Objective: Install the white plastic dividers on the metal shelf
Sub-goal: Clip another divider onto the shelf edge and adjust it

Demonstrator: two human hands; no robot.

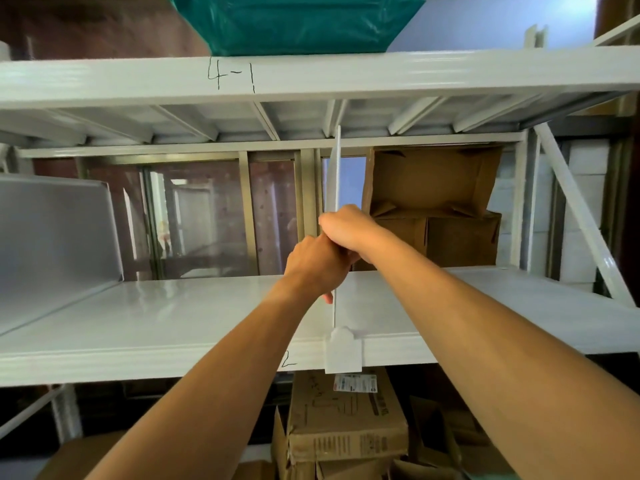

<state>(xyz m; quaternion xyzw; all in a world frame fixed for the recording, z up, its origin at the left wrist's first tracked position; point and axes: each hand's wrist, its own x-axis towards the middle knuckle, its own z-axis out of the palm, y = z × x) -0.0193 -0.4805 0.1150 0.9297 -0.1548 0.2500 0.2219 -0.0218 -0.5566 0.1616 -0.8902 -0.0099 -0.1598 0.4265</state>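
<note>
Both forearms reach in from the near edge and meet at mid-shelf, the right hand (346,226) stacked just over the left hand (317,265), fingers of both clamped on the thin white divider (334,174). It stands upright, edge-on, its long axis running from the metal shelf (173,317) up to the shelf above (381,76). Its foot clip (343,351) already hooks the near lip, directly below the hands, so the coming push looks to be straight down or back.
</note>
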